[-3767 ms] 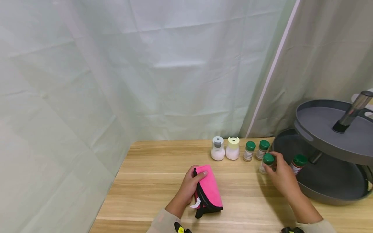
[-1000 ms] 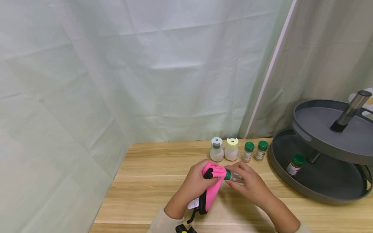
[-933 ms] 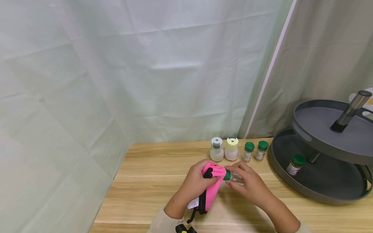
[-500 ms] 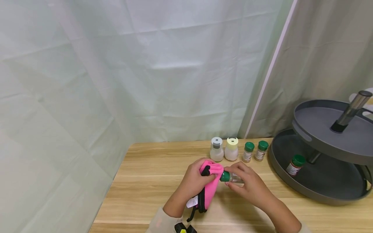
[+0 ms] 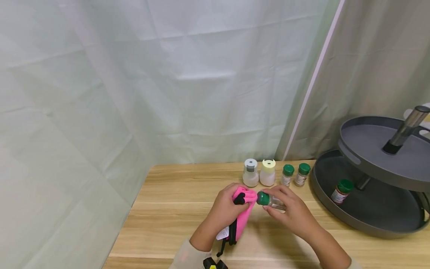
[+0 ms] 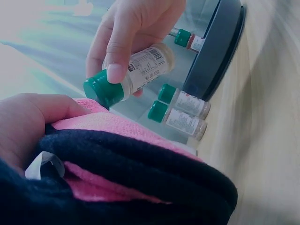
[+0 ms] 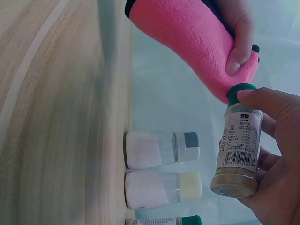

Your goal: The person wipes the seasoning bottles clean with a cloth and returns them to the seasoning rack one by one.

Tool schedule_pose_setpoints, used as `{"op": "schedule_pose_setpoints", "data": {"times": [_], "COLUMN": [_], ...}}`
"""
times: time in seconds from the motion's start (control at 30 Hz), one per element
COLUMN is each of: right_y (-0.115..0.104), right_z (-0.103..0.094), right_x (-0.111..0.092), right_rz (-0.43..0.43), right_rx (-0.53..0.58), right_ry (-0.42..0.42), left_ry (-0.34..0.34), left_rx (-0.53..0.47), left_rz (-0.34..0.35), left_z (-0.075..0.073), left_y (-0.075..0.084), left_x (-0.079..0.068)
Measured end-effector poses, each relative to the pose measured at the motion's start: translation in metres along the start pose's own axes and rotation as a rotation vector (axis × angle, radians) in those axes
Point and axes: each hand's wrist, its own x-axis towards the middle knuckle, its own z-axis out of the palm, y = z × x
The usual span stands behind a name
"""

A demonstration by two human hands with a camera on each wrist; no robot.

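Shakers (image 5: 251, 180) stand beyond the fuzzy pink pouch (image 5: 243, 221), round tiered tray (image 5: 369, 140) to its right; left hand (image 5: 226, 206) grips pouch, right hand (image 5: 293, 211) pinches clear green-capped jar (image 7: 240, 140) beside it.

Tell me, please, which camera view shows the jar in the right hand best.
The right wrist view: the jar is large there, its label and barcode facing the camera. The left wrist view shows it too, but fingers cover part. The head view shows it small, its green cap clear, its body partly hidden.
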Motion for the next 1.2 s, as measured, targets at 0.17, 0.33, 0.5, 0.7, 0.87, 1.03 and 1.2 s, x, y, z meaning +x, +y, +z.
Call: {"op": "schedule_pose_setpoints", "data": {"times": [0.17,0.33,0.5,0.7,0.87,1.03,1.2], "right_y": [0.003,0.006,0.009,0.008,0.007,0.004,0.002], "right_z": [-0.002,-0.001,0.004,0.010,0.010,0.008,0.005], "right_x": [0.001,0.002,0.001,-0.002,-0.002,-0.002,-0.002], "right_rz": [0.031,0.050,0.042,0.011,-0.004,-0.010,-0.009], "right_rx": [-0.012,-0.003,0.012,0.031,0.037,0.048,0.049], "right_ry": [-0.006,-0.019,-0.027,-0.056,-0.062,-0.071,-0.074], "left_ry": [-0.011,-0.041,-0.059,-0.036,-0.015,-0.004,0.018], "left_rx": [0.020,0.013,-0.004,-0.001,-0.001,0.003,0.006], "left_rz": [0.033,0.052,0.066,0.083,0.073,0.041,0.023], "left_z": [0.002,0.003,0.002,0.002,0.001,0.000,0.000], "left_y": [0.002,0.007,0.009,0.010,0.009,0.008,0.006], "left_x": [0.000,-0.003,-0.005,-0.006,-0.004,-0.003,-0.001]}}
